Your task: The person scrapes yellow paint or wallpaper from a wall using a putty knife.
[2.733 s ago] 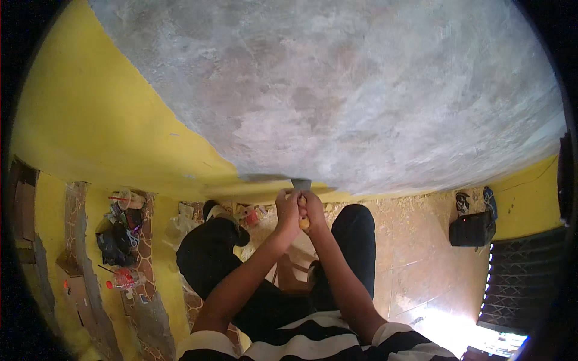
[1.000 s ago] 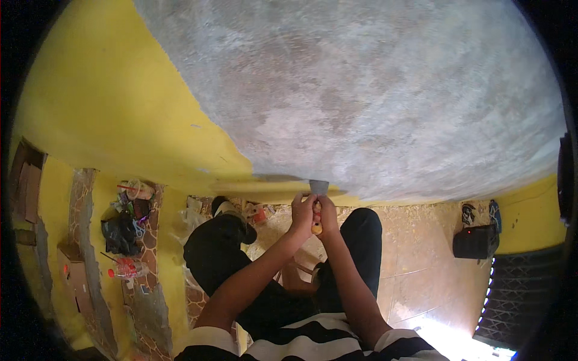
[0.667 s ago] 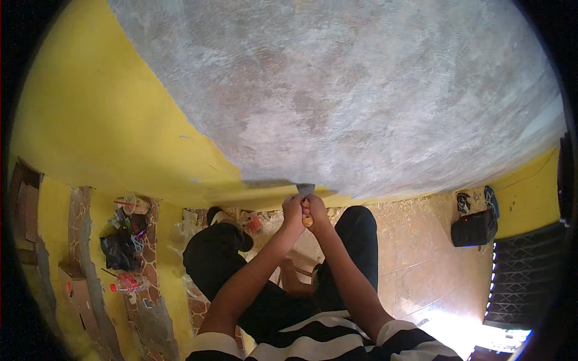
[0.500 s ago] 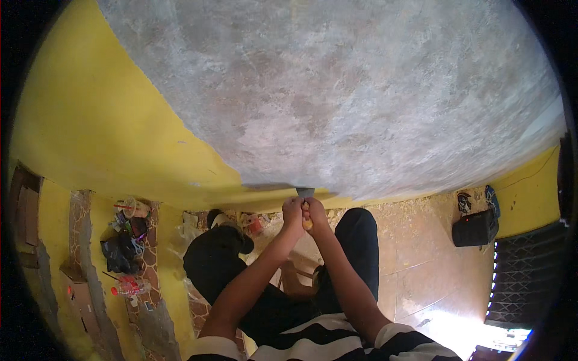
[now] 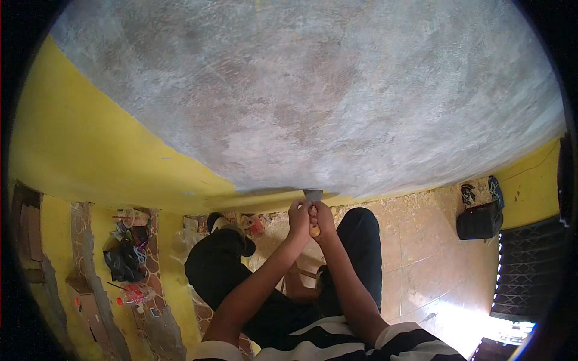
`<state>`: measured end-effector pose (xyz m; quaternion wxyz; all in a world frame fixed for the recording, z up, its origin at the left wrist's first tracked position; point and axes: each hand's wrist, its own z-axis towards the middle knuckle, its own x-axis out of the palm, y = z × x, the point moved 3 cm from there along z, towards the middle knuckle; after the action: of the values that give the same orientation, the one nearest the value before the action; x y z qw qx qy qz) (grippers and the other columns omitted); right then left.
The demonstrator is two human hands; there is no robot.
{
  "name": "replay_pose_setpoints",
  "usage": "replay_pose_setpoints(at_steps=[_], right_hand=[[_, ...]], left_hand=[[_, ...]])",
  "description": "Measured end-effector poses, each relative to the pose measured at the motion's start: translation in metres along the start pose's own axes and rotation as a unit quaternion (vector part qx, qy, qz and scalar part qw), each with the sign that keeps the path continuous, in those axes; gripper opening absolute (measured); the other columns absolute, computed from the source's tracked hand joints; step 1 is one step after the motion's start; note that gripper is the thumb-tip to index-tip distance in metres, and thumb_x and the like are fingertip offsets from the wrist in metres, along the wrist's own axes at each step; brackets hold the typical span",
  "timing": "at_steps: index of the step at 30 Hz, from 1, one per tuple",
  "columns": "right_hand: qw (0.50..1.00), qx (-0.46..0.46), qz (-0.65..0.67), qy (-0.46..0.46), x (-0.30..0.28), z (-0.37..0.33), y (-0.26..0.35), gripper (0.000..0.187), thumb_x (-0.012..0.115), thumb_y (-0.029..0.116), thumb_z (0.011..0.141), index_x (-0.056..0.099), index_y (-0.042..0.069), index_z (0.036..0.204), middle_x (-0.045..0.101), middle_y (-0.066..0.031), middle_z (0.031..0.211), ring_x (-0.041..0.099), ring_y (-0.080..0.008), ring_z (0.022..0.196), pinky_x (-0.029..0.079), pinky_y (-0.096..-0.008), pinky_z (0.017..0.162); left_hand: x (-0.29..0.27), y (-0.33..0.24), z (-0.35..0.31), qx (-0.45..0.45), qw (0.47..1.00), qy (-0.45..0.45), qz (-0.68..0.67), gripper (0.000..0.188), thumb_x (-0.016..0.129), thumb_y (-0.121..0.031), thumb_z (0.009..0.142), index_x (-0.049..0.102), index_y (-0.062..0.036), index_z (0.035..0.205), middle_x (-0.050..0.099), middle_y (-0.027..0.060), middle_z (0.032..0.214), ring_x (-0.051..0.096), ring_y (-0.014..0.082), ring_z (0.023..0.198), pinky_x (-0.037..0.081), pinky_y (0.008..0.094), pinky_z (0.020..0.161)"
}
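Observation:
Both my hands grip one scraper, its flat grey blade [image 5: 312, 195] set against the low part of the wall. My left hand [image 5: 299, 218] is closed round the handle from the left, my right hand [image 5: 326, 219] from the right. The yellowish handle end [image 5: 314, 231] shows between them. Around the blade, yellow paint [image 5: 265, 200] meets the bare grey plaster [image 5: 301, 108] of the wall. Most of the handle is hidden by my fingers.
Paint flakes lie over the tiled floor [image 5: 415, 240]. A black speaker-like box [image 5: 480, 220] stands at the right, near a pair of shoes [image 5: 495, 191]. On the left ledge are a black plastic bag [image 5: 124, 261] and a clear bottle with a red cap [image 5: 136, 295]. My bent knees flank my arms.
My hands and the scraper have shifted slightly right and down in the picture. The view has tilted a little, so the wall edge and the things at the left sit lower.

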<state>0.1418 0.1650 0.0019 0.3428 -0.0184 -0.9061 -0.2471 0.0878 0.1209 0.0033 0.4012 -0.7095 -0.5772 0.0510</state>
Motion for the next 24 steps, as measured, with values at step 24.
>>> replay_pose_setpoints(at_steps=[24], right_hand=[[0.999,-0.019,-0.034,0.009,-0.014,-0.005,0.013,0.022,0.041,0.018,0.084,0.042,0.010,0.063,0.037,0.0006,0.049,0.034,-0.0106,0.035,0.030,-0.0260,0.034]], left_hand=[[0.012,0.014,0.003,0.014,1.000,0.024,-0.011,0.016,0.051,-0.012,0.083,0.045,-0.0093,0.068,0.043,-0.0002,0.053,0.038,0.0078,0.038,0.031,0.0212,0.034]])
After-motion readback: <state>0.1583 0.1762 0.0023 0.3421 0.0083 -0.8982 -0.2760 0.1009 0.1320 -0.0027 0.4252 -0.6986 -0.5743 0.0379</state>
